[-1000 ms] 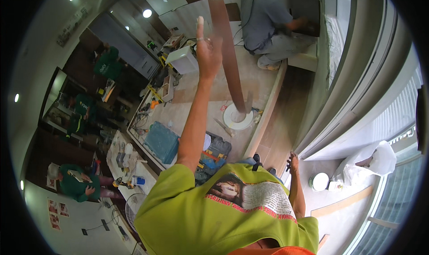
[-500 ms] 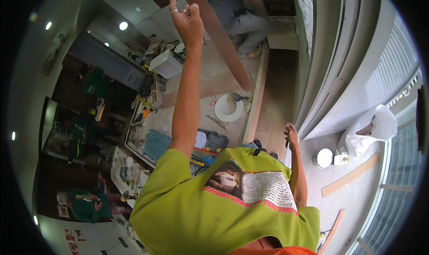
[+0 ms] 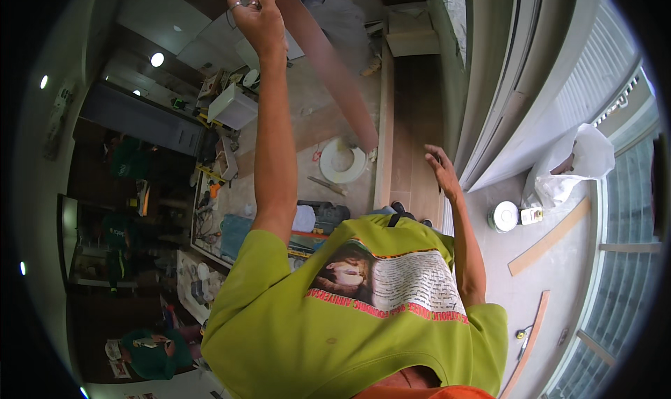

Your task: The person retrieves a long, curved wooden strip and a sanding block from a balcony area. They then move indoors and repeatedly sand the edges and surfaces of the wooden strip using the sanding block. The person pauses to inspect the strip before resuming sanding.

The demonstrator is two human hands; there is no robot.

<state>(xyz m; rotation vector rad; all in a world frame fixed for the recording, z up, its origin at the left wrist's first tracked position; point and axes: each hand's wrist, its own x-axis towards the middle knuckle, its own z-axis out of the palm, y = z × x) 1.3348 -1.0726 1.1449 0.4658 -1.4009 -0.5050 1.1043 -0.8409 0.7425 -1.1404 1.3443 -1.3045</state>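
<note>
My left hand (image 3: 260, 20) is raised high at the upper left, arm stretched out. One finger points up and the others are partly curled, with rings on two. Nothing shows between the fingers. Its thumb side appears close to a long reddish-brown board (image 3: 325, 67), which slants down to the right; I cannot tell if they touch. The board's upper end runs out of view, and its lower end is near a white ring-shaped coil (image 3: 343, 160). My right hand (image 3: 441, 169) hovers right of centre over the brown floor strip (image 3: 417, 119), fingers apart and holding nothing visible.
A person in grey (image 3: 339, 14) is behind the board. Tools and a white box (image 3: 233, 107) crowd the left. At right are a white bucket (image 3: 504, 217), a white plastic bag (image 3: 570, 165) and a wooden strip (image 3: 550, 237). Another person in green (image 3: 150, 353) stands lower left.
My right hand has moved up and its curled fingers have spread. The board's lower end has shifted down slightly toward the coil. The view has turned a little; my left hand stays raised.
</note>
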